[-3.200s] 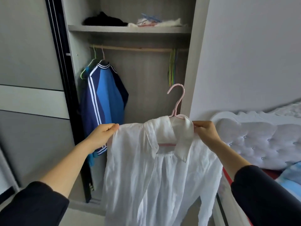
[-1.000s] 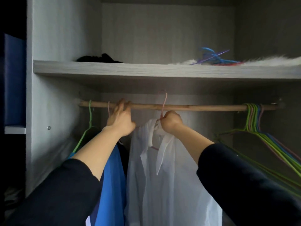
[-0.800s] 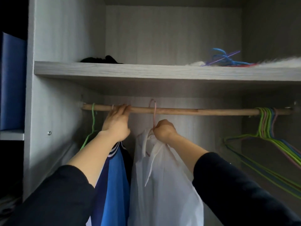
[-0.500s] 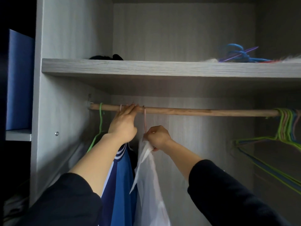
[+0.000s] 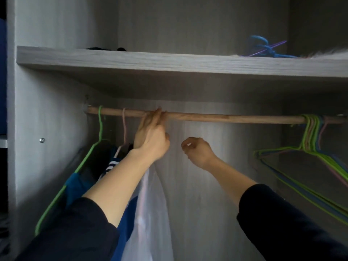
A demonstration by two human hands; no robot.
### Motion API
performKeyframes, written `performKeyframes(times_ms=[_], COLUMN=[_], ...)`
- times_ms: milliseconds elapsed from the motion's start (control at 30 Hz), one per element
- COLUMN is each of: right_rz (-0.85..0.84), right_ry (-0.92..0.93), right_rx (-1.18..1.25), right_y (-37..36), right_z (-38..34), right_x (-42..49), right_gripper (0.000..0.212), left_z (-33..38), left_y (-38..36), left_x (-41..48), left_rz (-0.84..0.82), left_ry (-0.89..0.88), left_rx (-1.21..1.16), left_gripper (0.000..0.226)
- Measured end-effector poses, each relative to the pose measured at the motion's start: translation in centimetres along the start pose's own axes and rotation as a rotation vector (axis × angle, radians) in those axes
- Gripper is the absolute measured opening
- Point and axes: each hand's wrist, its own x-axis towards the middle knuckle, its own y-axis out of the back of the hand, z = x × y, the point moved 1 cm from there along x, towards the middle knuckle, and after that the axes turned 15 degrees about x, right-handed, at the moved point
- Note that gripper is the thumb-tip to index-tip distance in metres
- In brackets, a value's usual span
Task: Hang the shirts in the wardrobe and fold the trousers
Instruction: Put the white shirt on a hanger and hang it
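No writing, label, brand, number or sign can be read anywhere in the frame. The white shirt hanging at lower centre, the blue jacket with white stripes at lower left and the front edge of the grey wood-grain shelf across the upper part all show plain surfaces.

The right hand is now hovering empty at three o'clock of the white shirt (let go, hanging against the blue jacket).
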Motion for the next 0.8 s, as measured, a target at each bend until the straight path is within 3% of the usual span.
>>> performKeyframes(times_ms=[200, 433, 533, 700, 800], right_rz=[0.162, 0.336, 0.376, 0.344, 0.382], right_ry=[0.125, 0.137, 0.077, 0.011, 0.024], right_rx=[-0.599, -0.978, -1.119, -1.206, -1.113], right_y=[10.0, 21.5, 25.4, 28.1, 27.8], right_z=[3.1, 3.9, 4.0, 4.8, 4.8], right_x=[-3.2, -7.4, -8.6, -9.4, -9.2], right_gripper=[0.024, 0.020, 0.029, 0.026, 0.021], left_z=[10.1, 19.0, 20.1, 20.6, 20.8], left_y=[-1.2, -2.4, -3.4, -4.6, -4.8], left_x=[1.4, 3.0, 3.1, 3.2, 3.2], left_rz=[-0.030, 0.003, 0.067, 0.170, 0.184], left_ry=[-0.177, -0.231, -0.196, -0.169, -0.168], left_rx=[-0.077, -0.128, -0.148, -0.165, -0.170], left_gripper=[0.070, 0.078, 0.081, 0.084, 0.084])
